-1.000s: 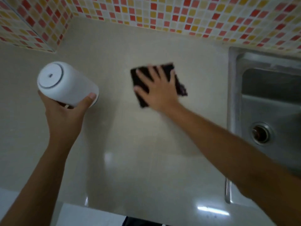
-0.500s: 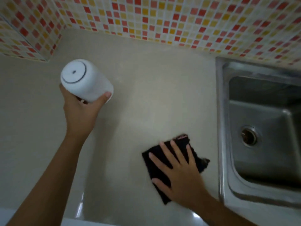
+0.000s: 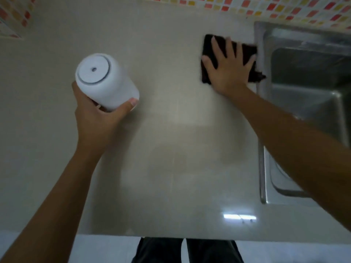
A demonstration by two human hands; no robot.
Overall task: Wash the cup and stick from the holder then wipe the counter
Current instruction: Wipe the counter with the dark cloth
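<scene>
My left hand (image 3: 95,118) grips a white cylindrical holder (image 3: 102,80) and keeps it lifted above the left part of the beige counter (image 3: 171,139), its flat end with a small hole turned toward me. My right hand (image 3: 228,67) lies flat with spread fingers on a dark cloth (image 3: 208,44), pressing it onto the counter at the back, right beside the sink's left rim. No cup or stick shows in this view.
A steel sink (image 3: 307,76) fills the right side, its rim running along the counter's right edge. A wall of red, orange and yellow mosaic tiles (image 3: 284,8) borders the back and the left corner. The counter's front edge lies near my legs.
My right hand has slid the cloth from the counter's near side up to the back beside the sink rim. The left hand still holds the white holder aloft.
</scene>
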